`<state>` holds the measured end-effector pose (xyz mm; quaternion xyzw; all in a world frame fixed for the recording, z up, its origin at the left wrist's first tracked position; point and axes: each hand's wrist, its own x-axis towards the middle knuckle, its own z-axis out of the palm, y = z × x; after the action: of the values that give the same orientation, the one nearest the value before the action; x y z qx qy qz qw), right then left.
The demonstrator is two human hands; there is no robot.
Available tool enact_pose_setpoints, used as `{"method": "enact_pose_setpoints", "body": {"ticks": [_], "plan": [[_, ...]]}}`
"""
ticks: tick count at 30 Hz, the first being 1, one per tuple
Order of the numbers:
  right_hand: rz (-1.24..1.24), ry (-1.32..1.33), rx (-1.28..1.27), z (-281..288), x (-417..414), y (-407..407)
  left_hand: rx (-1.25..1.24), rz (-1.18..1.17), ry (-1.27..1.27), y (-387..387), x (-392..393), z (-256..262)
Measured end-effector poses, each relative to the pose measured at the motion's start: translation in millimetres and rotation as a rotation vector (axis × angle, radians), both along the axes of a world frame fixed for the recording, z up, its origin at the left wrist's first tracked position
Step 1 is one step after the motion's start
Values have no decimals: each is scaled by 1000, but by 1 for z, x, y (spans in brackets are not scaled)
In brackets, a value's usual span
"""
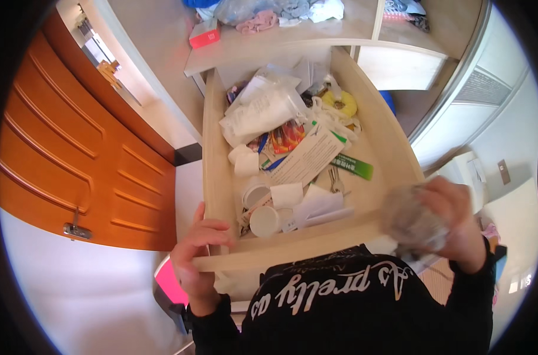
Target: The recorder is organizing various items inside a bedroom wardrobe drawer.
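A pulled-out wooden drawer (pixel 291 245) full of loose items stands in front of me. My left hand (pixel 198 257) grips its front left corner, fingers over the rim. Over the front right corner, my right hand (pixel 457 217) holds a crumpled, greyish see-through plastic bag (pixel 413 219); both are blurred, and the bag's contents cannot be made out. Inside the drawer lie a white plastic package (pixel 262 113), a printed paper strip (pixel 311 155), a green box (pixel 353 166), keys (pixel 335 179), a round white lid (pixel 264 221), folded paper (pixel 322 211) and a yellow ring-shaped item (pixel 340 103).
Above the drawer, a shelf (pixel 273 46) carries a red box (pixel 205 34) and crumpled cloths (pixel 258 22). An orange wooden door (pixel 91 151) with a metal handle (pixel 77 230) is at left. A white drawer front (pixel 400 66) sits to the right.
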<state>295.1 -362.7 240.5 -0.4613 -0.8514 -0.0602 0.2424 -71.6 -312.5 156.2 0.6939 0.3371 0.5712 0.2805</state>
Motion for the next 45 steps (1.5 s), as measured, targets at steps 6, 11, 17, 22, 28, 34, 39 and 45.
{"method": "enact_pose_setpoints", "body": {"ticks": [6,11,17,22,28,34,39,45], "plan": [[462,35,150,-25,-167,39,-133,7,-284,-5,-5,-19],[16,156,322,-26,-254,41,-255,-132,-777,-10,2,-8],[444,24,-40,-9,-122,27,-199,77,-495,-15,-12,-22],[82,131,-7,-12,13,3,-343,-21,1,-7,-19,28],[205,378,-387,-1,47,20,-186,-127,1035,85,63,91],[226,441,-364,-8,56,16,-367,-144,1311,145,133,24],[266,412,-335,-6,57,19,-431,-234,1035,151,119,10],[279,432,-338,-11,62,21,-920,-337,512,172,103,34]]}}
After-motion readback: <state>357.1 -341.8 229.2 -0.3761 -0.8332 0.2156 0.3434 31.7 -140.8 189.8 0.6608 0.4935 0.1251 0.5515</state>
